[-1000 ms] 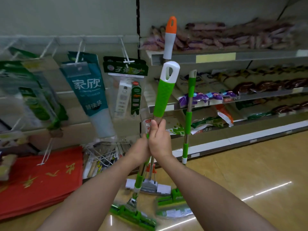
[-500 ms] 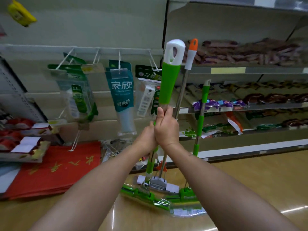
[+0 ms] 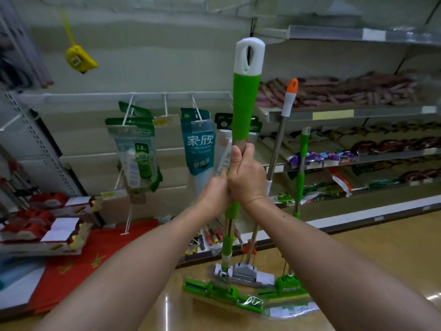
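Note:
A green mop [image 3: 245,103] with a white looped top stands nearly upright in front of me in a shop aisle. Its green head [image 3: 222,293] rests on the shiny floor. My right hand [image 3: 247,177] grips the shaft just under the green sleeve. My left hand [image 3: 213,194] grips the shaft right beside and slightly below it, the two hands touching. Both forearms reach in from the bottom of the view.
Two more mops lean on the shelving behind: one with an orange tip [image 3: 290,96] and a thin green one [image 3: 301,163]. Hanging packets [image 3: 199,144] fill the pegs at centre left. Red goods [image 3: 78,256] lie low left. Food shelves [image 3: 358,113] run along the right.
The mop has come closer and more upright, its top now rising higher in view. Its head has slid right on the floor. Both hands keep their hold on the shaft.

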{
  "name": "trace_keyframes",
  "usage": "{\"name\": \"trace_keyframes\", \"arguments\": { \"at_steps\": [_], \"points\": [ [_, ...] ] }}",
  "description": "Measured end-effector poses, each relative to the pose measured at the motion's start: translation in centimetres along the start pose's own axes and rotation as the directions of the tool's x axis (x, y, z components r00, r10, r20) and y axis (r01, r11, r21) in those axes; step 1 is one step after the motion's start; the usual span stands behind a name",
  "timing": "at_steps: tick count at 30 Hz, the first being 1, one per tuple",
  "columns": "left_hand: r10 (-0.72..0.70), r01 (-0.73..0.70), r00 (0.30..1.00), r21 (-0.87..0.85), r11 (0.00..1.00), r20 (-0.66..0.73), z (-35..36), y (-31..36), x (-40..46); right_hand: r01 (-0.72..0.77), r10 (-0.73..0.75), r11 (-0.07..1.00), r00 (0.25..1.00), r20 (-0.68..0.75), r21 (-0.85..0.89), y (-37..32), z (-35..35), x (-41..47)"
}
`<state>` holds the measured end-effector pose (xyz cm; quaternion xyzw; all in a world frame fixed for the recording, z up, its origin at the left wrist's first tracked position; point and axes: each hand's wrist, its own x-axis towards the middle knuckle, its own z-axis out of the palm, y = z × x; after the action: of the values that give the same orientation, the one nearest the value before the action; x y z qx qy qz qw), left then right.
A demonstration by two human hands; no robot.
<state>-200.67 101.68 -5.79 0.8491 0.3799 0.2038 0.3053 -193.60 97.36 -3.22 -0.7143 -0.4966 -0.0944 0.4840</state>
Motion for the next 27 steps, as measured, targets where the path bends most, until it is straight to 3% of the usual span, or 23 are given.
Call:
{"name": "trace_keyframes", "arguments": {
  "at_steps": [4,8,12,20,24,27],
  "points": [
    [0.050,-0.048,0.998,0.055,0.997,-0.039,-4.0,-2.2,-1.4,0.058,-0.058,0.998,0.998,-0.013,0.010,-4.7,1.4,0.2],
    [0.062,-0.077,0.990,-0.113,0.991,-0.125,-8.7,-4.2,-3.6,0.143,-0.142,0.982,0.990,-0.015,0.122,-10.0,3.4,0.1],
    [-0.003,-0.017,0.997,-0.232,0.973,-0.083,-12.6,-6.0,-5.5,0.163,-0.165,0.953,0.986,-0.015,0.256,-14.6,5.4,0.1],
    [-0.128,0.015,0.928,-0.307,0.951,-0.350,-20.2,-9.3,-8.1,0.002,-0.177,0.852,0.942,0.286,0.523,-22.9,7.4,1.7],
    [-0.092,-0.017,0.898,-0.243,0.970,-0.430,-24.8,-10.6,-9.7,-0.214,-0.230,0.581,0.882,0.411,0.786,-28.5,8.9,1.8],
    [-0.072,-0.011,0.847,-0.153,0.988,-0.527,-27.9,-11.8,-11.3,-0.212,-0.318,0.452,0.869,0.379,0.867,-32.2,10.6,1.3]
  ]
}}
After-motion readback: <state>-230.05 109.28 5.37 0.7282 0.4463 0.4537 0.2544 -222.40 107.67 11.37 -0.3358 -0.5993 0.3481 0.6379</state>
